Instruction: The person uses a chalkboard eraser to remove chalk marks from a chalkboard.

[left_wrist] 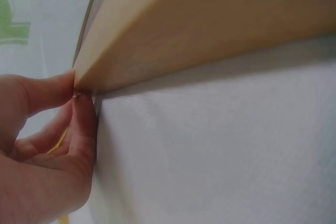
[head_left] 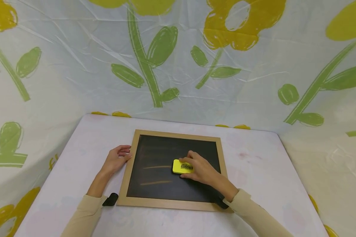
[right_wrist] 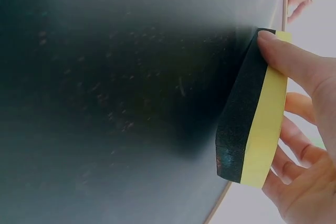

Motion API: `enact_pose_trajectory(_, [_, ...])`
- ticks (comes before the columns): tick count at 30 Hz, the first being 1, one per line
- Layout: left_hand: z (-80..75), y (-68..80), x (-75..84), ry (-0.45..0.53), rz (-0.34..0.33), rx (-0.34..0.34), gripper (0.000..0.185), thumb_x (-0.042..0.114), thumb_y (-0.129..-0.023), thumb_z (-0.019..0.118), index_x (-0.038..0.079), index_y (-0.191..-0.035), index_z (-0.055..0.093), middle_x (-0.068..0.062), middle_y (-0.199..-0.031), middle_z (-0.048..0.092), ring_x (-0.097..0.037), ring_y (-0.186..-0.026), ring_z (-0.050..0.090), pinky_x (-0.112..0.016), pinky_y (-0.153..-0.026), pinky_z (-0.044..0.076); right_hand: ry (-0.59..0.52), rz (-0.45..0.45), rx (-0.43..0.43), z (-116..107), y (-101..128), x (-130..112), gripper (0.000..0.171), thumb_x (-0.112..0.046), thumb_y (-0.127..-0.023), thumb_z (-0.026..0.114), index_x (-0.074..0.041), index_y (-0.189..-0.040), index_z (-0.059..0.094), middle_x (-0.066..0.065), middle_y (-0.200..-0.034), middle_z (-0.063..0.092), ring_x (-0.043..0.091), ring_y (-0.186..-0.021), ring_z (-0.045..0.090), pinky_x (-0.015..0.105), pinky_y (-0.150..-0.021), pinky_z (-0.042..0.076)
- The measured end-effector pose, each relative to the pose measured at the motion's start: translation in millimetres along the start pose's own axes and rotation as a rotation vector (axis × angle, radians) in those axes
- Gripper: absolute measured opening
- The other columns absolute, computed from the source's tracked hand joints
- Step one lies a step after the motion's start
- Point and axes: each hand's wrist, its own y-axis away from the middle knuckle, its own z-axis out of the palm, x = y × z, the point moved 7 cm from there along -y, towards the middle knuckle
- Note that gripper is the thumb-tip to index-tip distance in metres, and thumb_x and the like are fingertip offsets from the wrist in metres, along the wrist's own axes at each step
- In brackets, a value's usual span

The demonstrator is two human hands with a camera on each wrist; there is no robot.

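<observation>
Here, board: a black rectangular chalkboard with a light wooden frame (head_left: 172, 167) lies flat on the white cloth-covered surface (head_left: 255, 164), two faint chalk streaks left of its middle.
Eraser: a yellow-backed block eraser with a black felt pad (head_left: 182, 166) sits pad-down on the board's middle.
Right hand (head_left: 202, 170): grasping the eraser, thumb and fingers curled round its edges.
Left hand (head_left: 117, 158): relaxed fingers resting against the frame's left edge.

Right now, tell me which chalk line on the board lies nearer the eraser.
The upper chalk line: its right end nearly meets the yellow eraser; the lower line sits farther down.
</observation>
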Motion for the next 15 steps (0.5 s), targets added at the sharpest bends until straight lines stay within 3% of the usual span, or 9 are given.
enact_pose_trajectory(15, [1.1,1.6,0.4,0.007,-0.004,0.001,0.04,0.005,-0.097,0.068,-0.005,-0.135,0.059,-0.024,-0.12,0.064,-0.027,-0.099,0.061,-0.018,-0.073,0.047,0.007,-0.051,-0.012,11.4,-20.0,-14.1,0.057,-0.035,-0.081,0.089,-0.009,-0.128,0.072,0.002,-0.1,0.05,0.015,-0.087,0.047,0.026,-0.074,0.042])
